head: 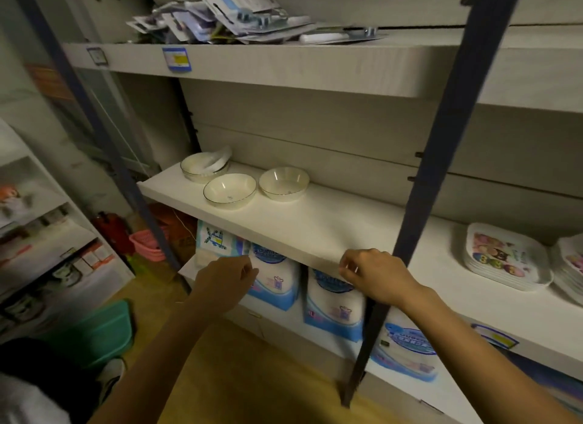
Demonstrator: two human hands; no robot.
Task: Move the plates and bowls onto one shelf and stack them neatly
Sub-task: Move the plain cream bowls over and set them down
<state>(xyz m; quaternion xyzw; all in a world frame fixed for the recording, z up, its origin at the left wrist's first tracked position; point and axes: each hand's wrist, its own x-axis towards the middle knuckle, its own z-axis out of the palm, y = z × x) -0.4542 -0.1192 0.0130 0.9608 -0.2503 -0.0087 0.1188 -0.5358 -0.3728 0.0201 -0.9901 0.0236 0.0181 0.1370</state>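
Three white bowls stand on the middle shelf point(315, 231): a front left bowl point(229, 190), a right bowl point(284, 183), and a back left bowl point(203, 168) with another white piece tilted in it. At the far right of that shelf lies a stack of square cartoon-printed plates point(504, 256), with a second stack point(571, 266) cut off by the frame edge. My left hand point(225, 281) hovers below the shelf's front edge, fingers loosely curled and holding nothing. My right hand point(372, 272) is at the front edge, fingers curled, nothing in it.
Two dark blue uprights point(419, 184) cross the shelving; one stands beside my right wrist. Blue and white packages point(334, 300) fill the lower shelf. Packaged utensils point(239, 20) pile on the top shelf. A pink basket point(146, 244) and a green bin point(104, 332) sit on the floor at left.
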